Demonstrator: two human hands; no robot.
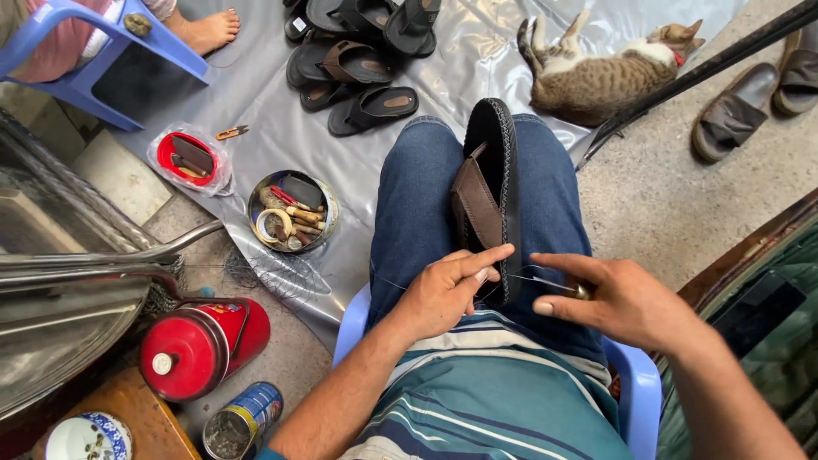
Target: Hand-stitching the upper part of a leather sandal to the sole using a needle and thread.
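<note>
Several things crowd the ground on the left: a red flask (pixel 203 343) lying on its side, an open can (pixel 242 421) below it, a red lid with small tools (pixel 188 159) and a round tin of tools (pixel 292 211) on the grey plastic sheet (pixel 256 102). Farther up the sheet lies a heap of dark sandals (pixel 358 55), and to the right a tabby cat (pixel 609 70) sleeps beside a black pole (pixel 707 64).

Held upright between the person's knees stands a black-soled sandal (pixel 498 192) with a brown strap. Left hand (pixel 443 290) presses against its near end, forefinger stretched along the sole edge, other fingers curled, thin thread (pixel 388 281) running past it. Right hand (pixel 618 298) hovers just beside the sole, loosely curled, thumb and forefinger pinching a thin awl (pixel 545 283) whose tip meets the sole.
</note>
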